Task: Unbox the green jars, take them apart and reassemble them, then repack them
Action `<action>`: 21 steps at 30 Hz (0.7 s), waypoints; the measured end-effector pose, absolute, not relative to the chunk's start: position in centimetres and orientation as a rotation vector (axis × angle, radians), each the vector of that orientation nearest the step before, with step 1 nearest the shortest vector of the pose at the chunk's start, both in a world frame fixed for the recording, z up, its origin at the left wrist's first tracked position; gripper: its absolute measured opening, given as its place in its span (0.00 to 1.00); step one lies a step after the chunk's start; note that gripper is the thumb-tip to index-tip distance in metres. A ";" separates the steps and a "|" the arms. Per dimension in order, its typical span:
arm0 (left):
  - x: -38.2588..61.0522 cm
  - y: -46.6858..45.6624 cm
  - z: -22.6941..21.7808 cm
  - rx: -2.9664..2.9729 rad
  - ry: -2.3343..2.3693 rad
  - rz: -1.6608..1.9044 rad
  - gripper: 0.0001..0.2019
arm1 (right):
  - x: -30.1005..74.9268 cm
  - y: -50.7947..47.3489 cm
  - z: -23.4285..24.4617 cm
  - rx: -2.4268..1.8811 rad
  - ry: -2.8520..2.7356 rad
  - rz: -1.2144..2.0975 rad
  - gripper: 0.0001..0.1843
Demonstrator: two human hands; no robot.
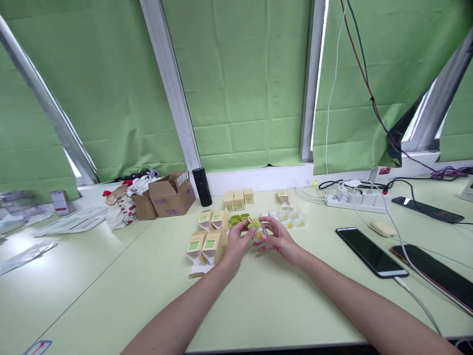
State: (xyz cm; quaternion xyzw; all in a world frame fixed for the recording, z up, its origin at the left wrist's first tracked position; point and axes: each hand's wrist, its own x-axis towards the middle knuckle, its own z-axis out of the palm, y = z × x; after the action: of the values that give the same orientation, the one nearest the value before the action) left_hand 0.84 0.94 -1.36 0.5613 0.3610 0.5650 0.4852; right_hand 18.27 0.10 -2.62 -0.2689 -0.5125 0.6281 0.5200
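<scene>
Above the table, my left hand (pixel 236 245) is closed on a small green cap (pixel 254 224) with a pale loop on top. My right hand (pixel 281 240) grips a small clear container (pixel 260 234) with a yellow mark, right against the cap. Whether cap and container are joined cannot be made out. Just behind my left hand sit several green caps (pixel 236 218). Several clear containers with yellow marks (pixel 295 218) stand beyond my right hand. To the left are several open kraft boxes (pixel 210 245) with green labels.
Small kraft boxes (pixel 239 199) stand at the back, another (pixel 284 198) farther right. A black bottle (pixel 202 187) and a cardboard carton (pixel 173 195) are back left. On the right lie a phone (pixel 371 251) with a cable, a dark phone (pixel 439 273) and a power strip (pixel 358 201).
</scene>
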 end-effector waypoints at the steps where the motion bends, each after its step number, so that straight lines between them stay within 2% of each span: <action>1: 0.8 0.9 -1.4 1.364 0.872 1.370 0.23 | 18.3 0.1 -2.7 -0.665 -1.252 1.477 0.31; 12: 0.6 1.0 -1.6 1.352 0.876 1.363 0.23 | 18.1 1.0 -3.8 -0.749 -1.441 1.165 0.30; 21: 0.5 1.1 -1.8 1.345 0.867 1.374 0.23 | 17.9 0.5 -3.3 -0.716 -1.469 1.157 0.26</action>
State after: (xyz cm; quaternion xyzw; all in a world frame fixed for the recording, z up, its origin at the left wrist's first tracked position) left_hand 0.46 1.06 -1.76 0.5546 0.3573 0.5666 0.4936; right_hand 17.94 0.47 -3.25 -0.3013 -0.6177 0.4865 0.5395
